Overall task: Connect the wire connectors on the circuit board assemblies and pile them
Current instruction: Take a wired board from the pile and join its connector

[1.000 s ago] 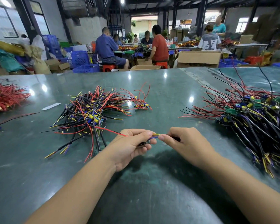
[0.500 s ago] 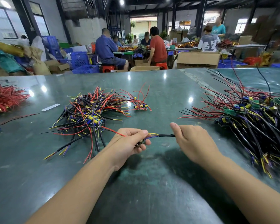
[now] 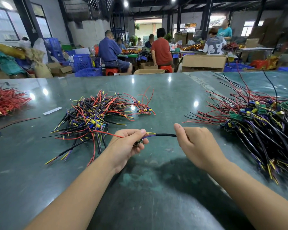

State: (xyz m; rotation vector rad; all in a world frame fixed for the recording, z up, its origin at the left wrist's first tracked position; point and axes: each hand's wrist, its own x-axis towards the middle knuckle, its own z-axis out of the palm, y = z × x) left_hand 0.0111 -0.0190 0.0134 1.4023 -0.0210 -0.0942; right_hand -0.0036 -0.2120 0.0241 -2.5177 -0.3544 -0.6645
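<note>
The green table (image 3: 156, 90) is carrying a big heap of boards and wires (image 3: 263, 123) to the right and a second heap (image 3: 93, 117) to the left. Between them the left hand (image 3: 126, 146) is pinching a small circuit board (image 3: 138, 142) while the right hand (image 3: 196, 143) is curling its fingers round the black cable (image 3: 166, 135). The cable is running sideways from grip to grip, and the left heap is lying nearer the board-holding hand.
</note>
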